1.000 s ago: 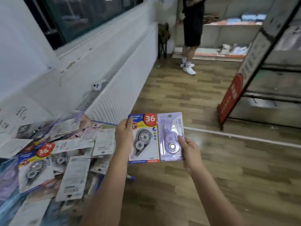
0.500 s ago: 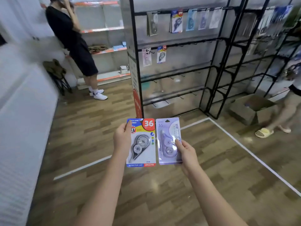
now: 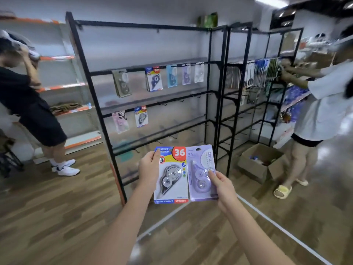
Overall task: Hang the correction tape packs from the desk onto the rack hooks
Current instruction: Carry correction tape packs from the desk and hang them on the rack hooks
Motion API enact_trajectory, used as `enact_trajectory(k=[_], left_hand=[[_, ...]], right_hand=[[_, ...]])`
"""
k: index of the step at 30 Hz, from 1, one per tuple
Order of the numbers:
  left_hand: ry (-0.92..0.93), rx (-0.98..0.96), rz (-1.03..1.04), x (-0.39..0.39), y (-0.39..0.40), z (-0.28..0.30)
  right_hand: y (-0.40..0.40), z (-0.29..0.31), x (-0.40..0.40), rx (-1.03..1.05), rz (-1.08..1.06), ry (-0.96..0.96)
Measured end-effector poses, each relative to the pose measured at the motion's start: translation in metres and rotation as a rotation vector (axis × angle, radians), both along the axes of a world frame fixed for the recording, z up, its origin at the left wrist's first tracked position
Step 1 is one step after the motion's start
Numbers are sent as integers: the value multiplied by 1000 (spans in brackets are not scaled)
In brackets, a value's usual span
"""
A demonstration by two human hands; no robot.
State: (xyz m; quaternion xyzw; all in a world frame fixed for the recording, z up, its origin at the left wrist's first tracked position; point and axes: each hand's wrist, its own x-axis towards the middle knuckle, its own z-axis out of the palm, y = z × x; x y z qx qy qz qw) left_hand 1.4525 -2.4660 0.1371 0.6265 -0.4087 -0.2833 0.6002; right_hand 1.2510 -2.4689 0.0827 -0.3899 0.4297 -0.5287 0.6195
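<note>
The room is a shop with a wood-plank floor marked by white tape lines. No desk or other carrying surface is in view. Straight ahead stands a black metal rack with rows of hooks across a pale back panel. On its upper bar hang several correction tape packs: a grey-green one, a blue and red one, a light blue one, a lilac one and a white one. One bar lower hang a pink pack and another blue and red pack. The lower bars show bare hooks.

The left hand pinches the left edge of a blue, yellow and red pack printed with "36", thumb on the front near the top corner. The right hand pinches a lilac pack at its right edge, thumb pressed on the clear blister. The two packs are held upright, side by side and touching, in front of the rack's lower bars and well apart from any hook.

To the left a person in black clothes stands before orange-edged shelves. To the right a second black rack carries hanging stationery, and a person in a white shirt reaches into it. An open cardboard box sits on the floor beside that person's feet.
</note>
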Motion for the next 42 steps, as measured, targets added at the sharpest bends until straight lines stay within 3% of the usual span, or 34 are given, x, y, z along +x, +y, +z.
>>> enact_trajectory(k=[9, 23, 27, 33, 42], left_hand=[[-21, -52, -32, -28, -173, 22], [23, -94, 145, -56, -397, 30], [-9, -103, 178, -44, -438, 27], [100, -121, 292, 7, -490, 7], [270, -85, 549, 87, -509, -29]], right_hand=[[-184, 19, -31, -12, -44, -30], [-458, 33, -46, -64, 188, -55], [-512, 28, -28, -38, 242, -84], [-574, 13, 23, -3, 353, -91], [-608, -18, 107, 167, 584, -71]])
